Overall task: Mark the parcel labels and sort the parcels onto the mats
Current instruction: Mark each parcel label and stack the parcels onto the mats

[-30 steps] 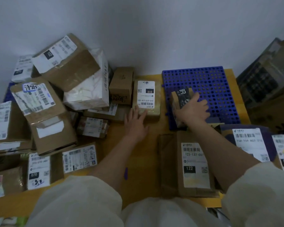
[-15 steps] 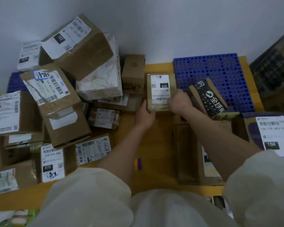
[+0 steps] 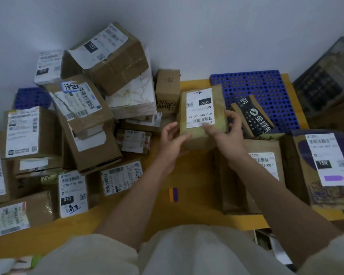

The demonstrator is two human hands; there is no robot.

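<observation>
Both my hands hold a small brown parcel [image 3: 202, 108] with a white label marked 010, lifted off the yellow table [image 3: 187, 211]. My left hand [image 3: 172, 141] grips its near left corner from below. My right hand [image 3: 224, 133] grips its near right edge, thumb on the label. Just right of it a box with black printed tape [image 3: 252, 116] leans on the blue perforated mat [image 3: 266, 90]. A purple and orange marker [image 3: 173, 194] lies on the table between my forearms.
A heap of labelled cardboard parcels [image 3: 83, 108] fills the left side, over a second blue mat [image 3: 31, 97]. Parcels marked 122 [image 3: 264, 165] and 15H [image 3: 324, 161] lie at the right. A white wall runs behind.
My right hand left the black-taped box on the blue mat and joined my left hand on the 010 parcel. Both hands have lifted that parcel and drawn it towards me.
</observation>
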